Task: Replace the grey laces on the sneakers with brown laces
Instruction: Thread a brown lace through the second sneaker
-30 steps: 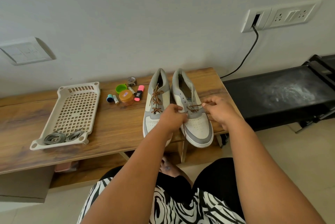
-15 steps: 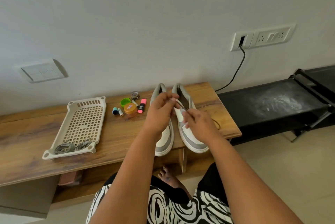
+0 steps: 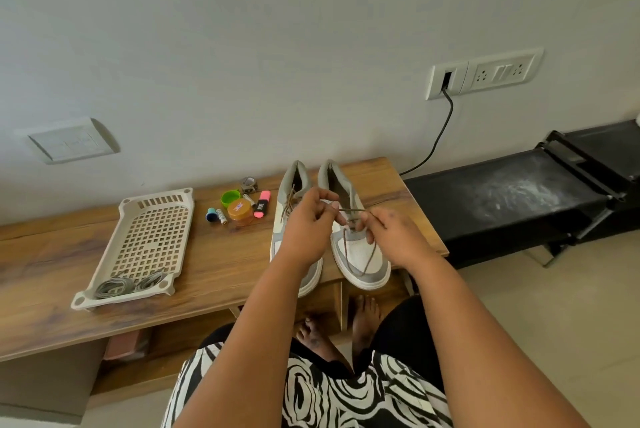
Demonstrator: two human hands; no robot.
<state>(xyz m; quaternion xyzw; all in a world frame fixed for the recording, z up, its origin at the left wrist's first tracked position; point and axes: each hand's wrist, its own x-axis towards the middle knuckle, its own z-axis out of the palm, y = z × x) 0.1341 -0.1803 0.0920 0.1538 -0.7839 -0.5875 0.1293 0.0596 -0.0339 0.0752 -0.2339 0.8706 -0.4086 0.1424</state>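
Two white and grey sneakers stand side by side on the wooden bench (image 3: 225, 265), toes toward me. The left sneaker (image 3: 294, 185) carries a brown lace, partly hidden by my left hand. Over the right sneaker (image 3: 360, 254) both hands hold its brown lace (image 3: 370, 254). My left hand (image 3: 308, 223) pinches one stretch of it above the tongue, and my right hand (image 3: 391, 237) pinches it close by, with a loop trailing down over the toe. Two bundles of grey laces (image 3: 126, 284) lie at the near end of the white perforated tray (image 3: 152, 237).
Between tray and sneakers sit a green lid (image 3: 230, 198), an orange-lidded jar (image 3: 239, 211), a pink highlighter (image 3: 262, 208), a tape roll (image 3: 248, 184) and small tubes. A black cable (image 3: 436, 140) runs from the wall socket. A black treadmill (image 3: 519, 199) stands right of the bench.
My hands rose from the right sneaker's eyelets and drew the brown lace up and across. The camera view tilted slightly, so the bench sits lower in frame.
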